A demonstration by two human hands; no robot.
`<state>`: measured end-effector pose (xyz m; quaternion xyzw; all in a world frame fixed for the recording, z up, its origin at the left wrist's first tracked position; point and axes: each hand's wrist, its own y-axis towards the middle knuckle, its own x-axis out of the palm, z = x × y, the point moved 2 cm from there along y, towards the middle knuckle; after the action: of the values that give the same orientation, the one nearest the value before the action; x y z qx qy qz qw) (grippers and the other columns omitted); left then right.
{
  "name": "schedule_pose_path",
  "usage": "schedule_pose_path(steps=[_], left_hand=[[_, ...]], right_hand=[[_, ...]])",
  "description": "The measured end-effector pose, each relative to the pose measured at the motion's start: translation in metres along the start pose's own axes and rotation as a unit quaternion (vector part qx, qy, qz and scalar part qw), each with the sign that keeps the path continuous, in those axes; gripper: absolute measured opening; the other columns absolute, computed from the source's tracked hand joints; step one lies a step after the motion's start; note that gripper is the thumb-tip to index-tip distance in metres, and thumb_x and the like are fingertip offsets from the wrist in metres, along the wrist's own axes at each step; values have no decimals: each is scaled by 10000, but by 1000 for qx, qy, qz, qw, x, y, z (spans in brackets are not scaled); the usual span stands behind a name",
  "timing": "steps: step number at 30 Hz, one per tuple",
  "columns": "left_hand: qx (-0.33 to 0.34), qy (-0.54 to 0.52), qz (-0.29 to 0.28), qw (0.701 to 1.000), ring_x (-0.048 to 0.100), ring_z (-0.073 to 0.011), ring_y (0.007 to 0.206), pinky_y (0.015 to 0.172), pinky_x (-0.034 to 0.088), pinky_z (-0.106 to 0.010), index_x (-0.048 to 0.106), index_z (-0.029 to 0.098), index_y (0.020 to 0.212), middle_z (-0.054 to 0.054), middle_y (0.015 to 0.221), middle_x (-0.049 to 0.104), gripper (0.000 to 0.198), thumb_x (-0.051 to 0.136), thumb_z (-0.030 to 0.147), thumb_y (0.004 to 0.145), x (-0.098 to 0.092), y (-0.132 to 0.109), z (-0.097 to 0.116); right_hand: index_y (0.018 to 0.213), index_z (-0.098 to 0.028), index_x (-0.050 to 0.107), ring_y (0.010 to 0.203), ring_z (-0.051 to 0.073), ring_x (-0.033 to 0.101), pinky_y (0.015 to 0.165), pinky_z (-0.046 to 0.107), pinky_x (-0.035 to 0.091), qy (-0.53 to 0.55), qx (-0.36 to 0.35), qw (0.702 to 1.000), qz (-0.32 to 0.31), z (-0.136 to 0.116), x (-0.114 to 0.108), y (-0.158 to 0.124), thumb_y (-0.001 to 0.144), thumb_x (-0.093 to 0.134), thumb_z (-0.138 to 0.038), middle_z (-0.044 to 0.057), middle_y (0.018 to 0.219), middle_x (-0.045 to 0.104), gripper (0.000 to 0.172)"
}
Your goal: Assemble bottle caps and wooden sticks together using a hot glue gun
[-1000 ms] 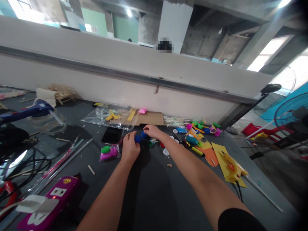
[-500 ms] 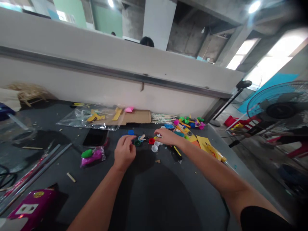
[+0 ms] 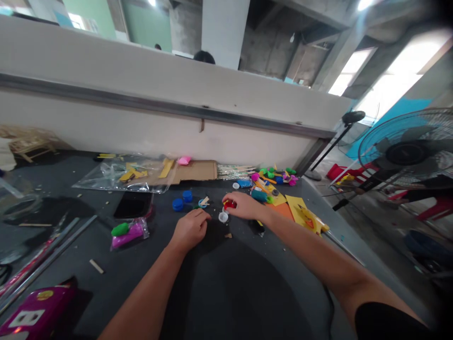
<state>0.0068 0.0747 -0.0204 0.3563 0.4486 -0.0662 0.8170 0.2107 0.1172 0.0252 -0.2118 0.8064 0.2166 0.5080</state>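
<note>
- Currently, right hand (image 3: 242, 205) is cupping a red cap (image 3: 230, 205), fingers bent narrow; can't tell if gripping.
- Red cap is sitting just beside a white cap (image 3: 222, 217).
- Left hand (image 3: 190, 229) is hovering near two blue caps (image 3: 178, 204), fingers bent; can't tell its grip.

A craft workshop, it seems: bare concrete beams (image 3: 329, 16) far overhead, thin sticks (image 3: 236, 172) and yellow paper (image 3: 295, 208) on the dark table (image 3: 230, 288), a fan (image 3: 406, 152) right.
</note>
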Motion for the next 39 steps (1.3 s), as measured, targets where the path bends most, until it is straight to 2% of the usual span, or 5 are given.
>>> schedule_pose_path(steps=[7, 16, 23, 31, 39], left_hand=[[-16, 4, -23, 1000, 612, -151, 776, 669, 466, -252, 631, 227, 816, -15, 826, 642, 242, 423, 106, 786, 1, -2, 1], [-40, -8, -38, 998, 602, -131, 786, 668, 431, -227, 633, 210, 807, -9, 849, 646, 237, 420, 107, 790, 0, 0, -1], [-52, -19, -53, 997, 597, -131, 797, 691, 421, -230, 626, 210, 811, -7, 847, 641, 238, 413, 106, 793, -1, 0, 0], [-62, -33, -58, 996, 593, -132, 794, 690, 414, -231, 618, 212, 805, -2, 849, 633, 228, 417, 106, 789, 0, -1, -3], [-69, -35, -63, 995, 599, -135, 793, 690, 421, -234, 618, 216, 807, -1, 851, 637, 235, 408, 112, 797, 2, -1, -6]], right_hand=[[1024, -179, 556, 795, 171, 524, 695, 271, 391, -55, -20, 998, -27, -26, 34, -19, 789, 549, -202, 83, 978, 520, 236], [954, -158, 512, 866, 164, 538, 760, 259, 401, -55, 108, 993, 4, 16, 3, -1, 783, 542, -221, 64, 959, 534, 184], [1168, -208, 423, 832, 230, 587, 651, 306, 449, -240, 137, 961, -15, 2, 30, 1, 848, 435, -526, 123, 1101, 457, 451], [1098, -194, 491, 806, 206, 611, 654, 296, 471, -270, 176, 946, -41, -2, 33, 13, 889, 410, -317, 123, 1071, 459, 256], [1028, -203, 586, 830, 197, 599, 728, 296, 456, -100, 155, 978, 100, 22, 13, 19, 778, 559, -330, 91, 1044, 549, 282]])
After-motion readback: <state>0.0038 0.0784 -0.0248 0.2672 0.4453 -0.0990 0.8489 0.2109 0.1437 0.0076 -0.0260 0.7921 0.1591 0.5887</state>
